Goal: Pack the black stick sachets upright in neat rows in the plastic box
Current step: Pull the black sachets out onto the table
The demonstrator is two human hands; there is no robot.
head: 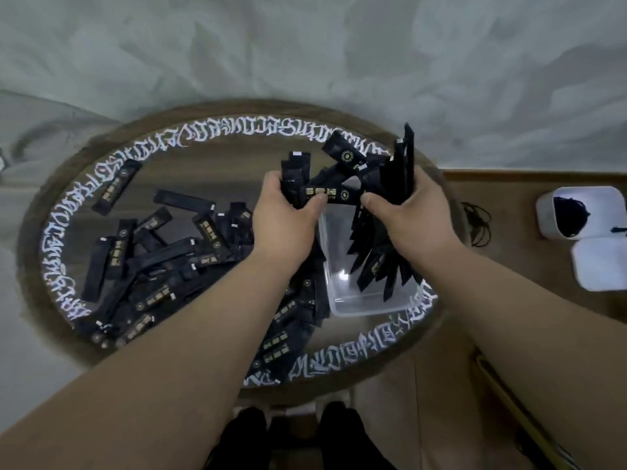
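Observation:
Both hands hover above a clear plastic box (342,300) on the right half of a round table. My left hand (285,215) grips a bunch of black stick sachets (297,171), its thumb pressing one sachet that lies crosswise (334,195). My right hand (410,212) grips a larger bundle of sachets (403,164) that sticks up above the fist and fans down into the box (373,266). A loose heap of black sachets (159,262) covers the left half of the table.
The round table (217,154) has a glass top ringed with white lettering. More sachets (281,340) lie under my left forearm. To the right stand a white open container (580,212), its lid (600,262) and a coil of black cord (478,225). My knees show below the table.

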